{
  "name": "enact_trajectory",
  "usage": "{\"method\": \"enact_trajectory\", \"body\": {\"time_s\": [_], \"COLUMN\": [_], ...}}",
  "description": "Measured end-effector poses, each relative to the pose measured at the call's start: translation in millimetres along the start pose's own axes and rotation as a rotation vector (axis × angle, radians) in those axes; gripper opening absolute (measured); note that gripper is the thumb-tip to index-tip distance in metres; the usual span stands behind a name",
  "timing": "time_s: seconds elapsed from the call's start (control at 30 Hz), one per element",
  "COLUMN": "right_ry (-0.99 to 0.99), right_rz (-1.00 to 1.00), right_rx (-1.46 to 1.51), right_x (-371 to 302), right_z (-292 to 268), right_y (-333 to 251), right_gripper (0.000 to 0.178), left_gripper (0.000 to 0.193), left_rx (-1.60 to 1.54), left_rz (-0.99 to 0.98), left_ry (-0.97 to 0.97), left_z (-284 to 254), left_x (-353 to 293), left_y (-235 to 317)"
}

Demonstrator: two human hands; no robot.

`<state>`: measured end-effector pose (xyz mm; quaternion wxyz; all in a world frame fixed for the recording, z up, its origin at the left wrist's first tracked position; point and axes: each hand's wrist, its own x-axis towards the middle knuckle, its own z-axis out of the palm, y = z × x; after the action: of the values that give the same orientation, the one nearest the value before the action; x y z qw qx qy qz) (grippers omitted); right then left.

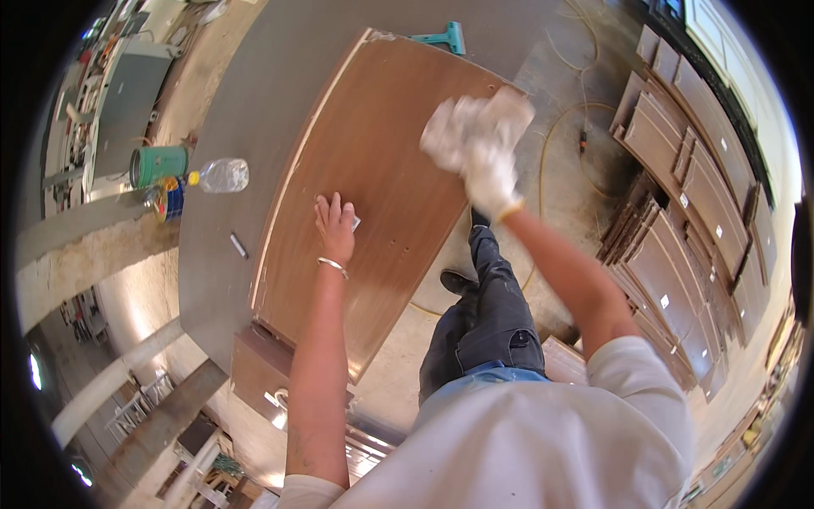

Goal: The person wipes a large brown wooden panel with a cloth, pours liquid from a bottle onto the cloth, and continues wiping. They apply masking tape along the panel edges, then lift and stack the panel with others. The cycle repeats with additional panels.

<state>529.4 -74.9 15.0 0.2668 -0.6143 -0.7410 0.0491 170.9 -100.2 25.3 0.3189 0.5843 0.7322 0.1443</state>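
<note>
A brown wood-grain panel (386,161) with a pale long edge lies flat on a grey work table (246,102). My left hand (337,227), bare and with a bangle at the wrist, rests on the panel with its fingers stretched out. Beside its palm shows a small white label (355,222). In a white glove, my right hand (490,180) grips a crumpled whitish cloth (475,123) over the panel's right edge. Motion smears both cloth and glove, so whether the cloth touches the panel cannot be told.
A teal scraper-like tool (449,38) lies beyond the panel. Leftward are a clear bottle (225,176) with a yellow cap, a green can (158,165) and a marker-like stick (239,245). Brown panels (670,263) are stacked at right; a yellow hose (551,153) snakes across the floor.
</note>
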Motion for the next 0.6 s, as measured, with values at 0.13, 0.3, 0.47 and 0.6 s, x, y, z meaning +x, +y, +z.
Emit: {"method": "enact_trajectory", "body": {"time_s": [0.13,0.3,0.47,0.6], "right_ry": [-0.645,-1.585,-1.917,-1.454], "right_rz": [0.076,-0.609,0.219,1.181], "right_rx": [1.079,0.862,1.529,1.768], "right_x": [-191,-329,-288,-173], "right_z": [26,-3,-14,-9], "right_y": [-202,-338,-274,-160], "right_gripper": [0.032,0.030,0.031,0.044], "left_gripper": [0.061,0.048,0.043,0.046], "left_rx": [-0.474,-0.190,-0.122,-0.105], "left_rz": [-0.092,0.015,-0.134,-0.445], "left_ry": [-0.265,-0.241,0.011,0.195], "left_z": [-39,-19,-48,-59], "left_x": [-32,-114,-215,-307], "left_y": [4,21,-40,-98]}}
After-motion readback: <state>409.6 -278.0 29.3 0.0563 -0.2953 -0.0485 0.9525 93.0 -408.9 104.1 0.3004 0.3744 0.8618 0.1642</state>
